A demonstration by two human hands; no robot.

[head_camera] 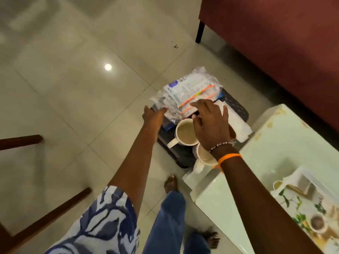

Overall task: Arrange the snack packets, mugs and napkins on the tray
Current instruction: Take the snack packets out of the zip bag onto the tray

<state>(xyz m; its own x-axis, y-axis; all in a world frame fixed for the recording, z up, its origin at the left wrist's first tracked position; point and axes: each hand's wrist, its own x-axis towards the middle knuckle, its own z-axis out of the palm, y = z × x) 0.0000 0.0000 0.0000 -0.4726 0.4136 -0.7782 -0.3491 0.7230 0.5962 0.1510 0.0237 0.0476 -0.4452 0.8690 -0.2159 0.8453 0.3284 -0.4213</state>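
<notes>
Reaching over the dark tray at centre frame, the right hand hovers spread above the mugs; the left hand apparently pinches the snack packets (napkins alongside). Tugging could tip a mug.

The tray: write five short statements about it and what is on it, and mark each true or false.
1. The tray is dark and sits on the floor. True.
2. Two white mugs, the far mug and the near mug, stand on it. True.
3. Both mugs lie tipped on their sides. False: they stand upright, open ends up.
4. The snack packets are at the far end of the tray, beyond the mugs. True.
5. The right hand rests on the white table. False: it is spread over the tray above the far mug, while the left hand reaches the near edge of the packets.
</notes>
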